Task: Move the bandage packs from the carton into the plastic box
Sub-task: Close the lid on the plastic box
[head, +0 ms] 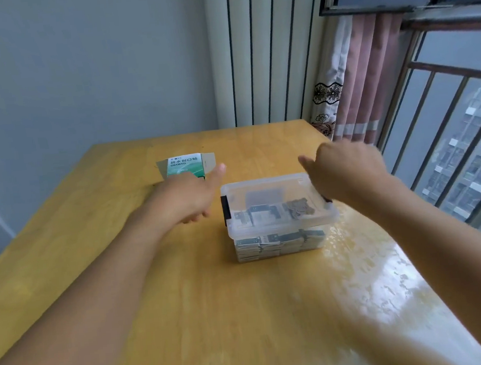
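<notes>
bandage packs [271,245] sit stacked in the lidded plastic box [279,208], carton [185,165] behind it with flaps open. left hand [187,198] loosely curled, holding nothing; right hand [346,170] blurry, can't tell.

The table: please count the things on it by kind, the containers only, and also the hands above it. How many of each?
Carton: 1
Plastic box: 1
Hands: 2, the left hand and the right hand
Total: 4
The bandage packs inside the box are stacked too tightly to count.
</notes>
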Motion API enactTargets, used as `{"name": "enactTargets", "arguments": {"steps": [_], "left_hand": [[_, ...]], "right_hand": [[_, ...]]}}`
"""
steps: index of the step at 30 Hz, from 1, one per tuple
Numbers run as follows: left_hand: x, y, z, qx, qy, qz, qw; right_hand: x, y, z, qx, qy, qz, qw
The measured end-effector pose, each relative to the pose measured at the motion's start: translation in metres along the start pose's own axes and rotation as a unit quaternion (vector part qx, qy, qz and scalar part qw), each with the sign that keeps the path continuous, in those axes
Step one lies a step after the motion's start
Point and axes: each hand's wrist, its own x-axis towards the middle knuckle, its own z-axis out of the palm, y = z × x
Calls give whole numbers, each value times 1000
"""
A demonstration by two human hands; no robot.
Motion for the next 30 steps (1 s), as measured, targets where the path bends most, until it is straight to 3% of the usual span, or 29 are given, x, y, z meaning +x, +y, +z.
{"name": "enactTargets", "arguments": {"steps": [1,3,6,10,13,16,18,21,24,28,30], "left_hand": [[11,-13,-7,-43,45,-15,998],[31,-40,-14,-131,111,-30,985],[46,-64,-6,-280,94,-59,954],[55,-80,7,-400,59,-89,910],[55,-96,8,-400,49,-98,910],[54,-105,8,-413,31,-98,905],[53,-106,5,-451,10,-92,888],[46,-97,-9,-569,7,-59,820],[36,-84,-18,-635,25,54,771],[7,-30,-23,-645,-14,154,749],[-9,3,-21,-657,-41,162,735]], "right_hand": [[8,-5,-6,46,30,-9,998],[26,-28,-16,157,15,-69,985],[53,-88,-18,259,-75,-170,948],[94,-163,2,178,-134,-259,940],[121,-188,32,92,-167,-250,949],[134,-191,53,130,-216,-222,942],[133,-188,53,172,-185,-227,941],[105,-170,36,222,5,-296,929],[59,-138,9,209,146,-362,897],[14,-76,-15,319,125,-309,887],[-2,-44,-28,475,112,-210,847]]}}
